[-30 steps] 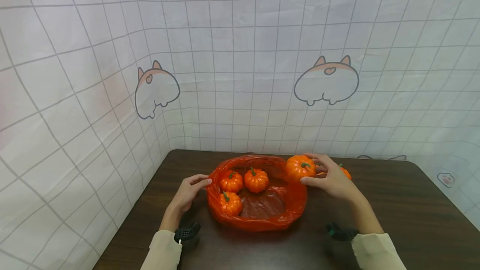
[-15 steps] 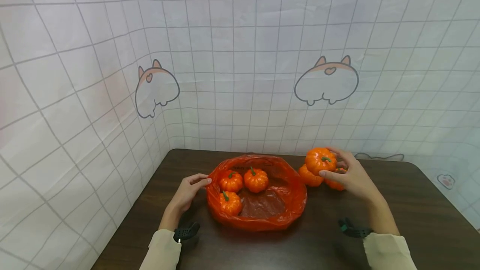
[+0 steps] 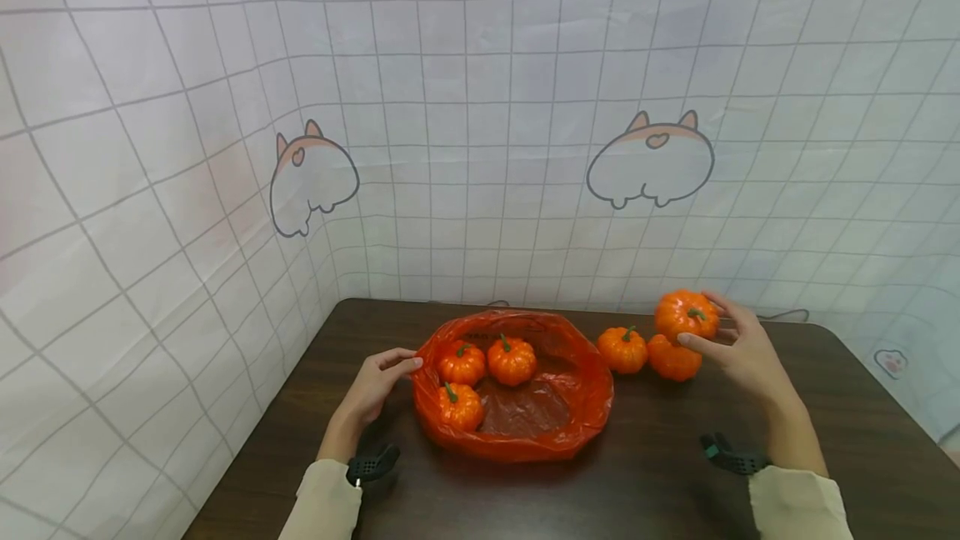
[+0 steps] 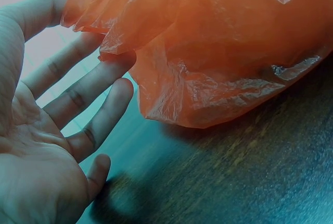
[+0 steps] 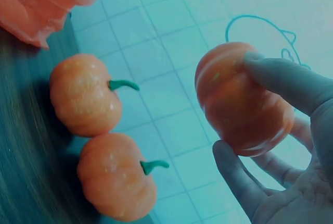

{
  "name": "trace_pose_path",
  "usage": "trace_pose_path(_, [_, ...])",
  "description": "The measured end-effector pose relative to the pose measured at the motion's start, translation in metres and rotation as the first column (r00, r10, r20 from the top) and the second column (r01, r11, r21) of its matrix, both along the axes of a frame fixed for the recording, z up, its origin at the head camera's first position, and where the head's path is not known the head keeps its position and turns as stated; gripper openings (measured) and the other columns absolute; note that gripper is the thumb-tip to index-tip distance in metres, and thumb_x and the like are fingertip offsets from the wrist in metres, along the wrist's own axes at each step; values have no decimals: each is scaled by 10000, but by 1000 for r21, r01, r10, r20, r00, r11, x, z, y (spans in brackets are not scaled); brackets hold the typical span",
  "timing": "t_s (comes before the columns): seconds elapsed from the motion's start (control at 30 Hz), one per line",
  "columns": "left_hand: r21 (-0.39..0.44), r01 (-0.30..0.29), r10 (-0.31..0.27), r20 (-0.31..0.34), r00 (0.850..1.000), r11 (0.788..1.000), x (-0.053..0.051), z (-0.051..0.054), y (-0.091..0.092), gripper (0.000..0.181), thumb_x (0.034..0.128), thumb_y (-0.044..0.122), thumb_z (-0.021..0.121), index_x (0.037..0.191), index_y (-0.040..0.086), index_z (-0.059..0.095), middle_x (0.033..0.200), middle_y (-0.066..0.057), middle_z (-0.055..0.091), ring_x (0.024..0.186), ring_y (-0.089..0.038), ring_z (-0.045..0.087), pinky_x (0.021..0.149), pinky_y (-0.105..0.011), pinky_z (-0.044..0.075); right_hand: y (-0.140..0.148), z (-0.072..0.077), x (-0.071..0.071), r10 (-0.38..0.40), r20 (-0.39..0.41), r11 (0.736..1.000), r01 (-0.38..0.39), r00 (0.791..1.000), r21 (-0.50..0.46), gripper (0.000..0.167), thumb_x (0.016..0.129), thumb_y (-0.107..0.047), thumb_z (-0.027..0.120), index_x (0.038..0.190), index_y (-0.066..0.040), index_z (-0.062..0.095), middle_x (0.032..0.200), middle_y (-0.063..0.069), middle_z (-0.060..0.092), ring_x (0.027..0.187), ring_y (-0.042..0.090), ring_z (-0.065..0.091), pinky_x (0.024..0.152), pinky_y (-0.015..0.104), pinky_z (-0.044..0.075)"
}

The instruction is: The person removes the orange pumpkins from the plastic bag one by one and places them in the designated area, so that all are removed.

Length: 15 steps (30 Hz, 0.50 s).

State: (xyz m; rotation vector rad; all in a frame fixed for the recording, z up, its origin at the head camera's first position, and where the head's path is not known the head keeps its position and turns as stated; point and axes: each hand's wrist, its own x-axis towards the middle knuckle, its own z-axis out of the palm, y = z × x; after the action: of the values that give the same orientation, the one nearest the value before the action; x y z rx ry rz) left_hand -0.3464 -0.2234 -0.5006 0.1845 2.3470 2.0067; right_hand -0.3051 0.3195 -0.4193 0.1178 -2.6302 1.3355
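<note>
A red plastic bag (image 3: 525, 447) sits on the table with its mouth spread wide. Inside it lie three small orange pumpkins, one of them the middle pumpkin (image 3: 512, 361). My left hand (image 3: 372, 386) pinches the bag's left rim between thumb and finger; the left wrist view shows the other fingers extended below the plastic. Raised above the table, a small pumpkin (image 5: 239, 99) is gripped by my right hand (image 3: 750, 352). Right of the bag stand two more pumpkins side by side, the nearer-to-bag pumpkin (image 3: 622, 350) and the right pumpkin (image 3: 674, 359), which the held one partly overlaps in the head view.
Everything rests on a dark brown wooden table (image 3: 645, 482). A white gridded cloth (image 3: 480, 148) with cartoon drawings hangs behind it and along the left side.
My right hand has carried the held pumpkin from over the bag's right rim out to the right, uncovering the two standing pumpkins. The left hand and bag have stayed in place.
</note>
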Motion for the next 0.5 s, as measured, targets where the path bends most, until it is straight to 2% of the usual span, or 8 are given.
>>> trace_pose_path(0.23, [5, -3, 3, 5, 1000, 1000, 2, 1, 1, 337, 972, 255, 699, 1186, -6, 710, 1012, 8, 737, 958, -196, 650, 1087, -486, 438, 10, -7, 2, -36, 13, 999, 36, 999, -17, 911, 957, -434, 703, 1645, -145, 181, 1605, 364, 149, 1300, 594, 409, 868, 628, 535])
trace_pose_path(0.5, [-7, -12, 12, 3, 1000, 1000, 1, 1, 1, 354, 973, 281, 697, 1182, -4, 711, 1036, -25, 736, 978, -206, 639, 1116, -535, 402, 22, -18, -1, -68, 43, 997, 70, 997, -39, 934, 950, -447, 708, 1646, -143, 166, 1591, 373, 136, 1277, 588, 411, 851, 626, 510])
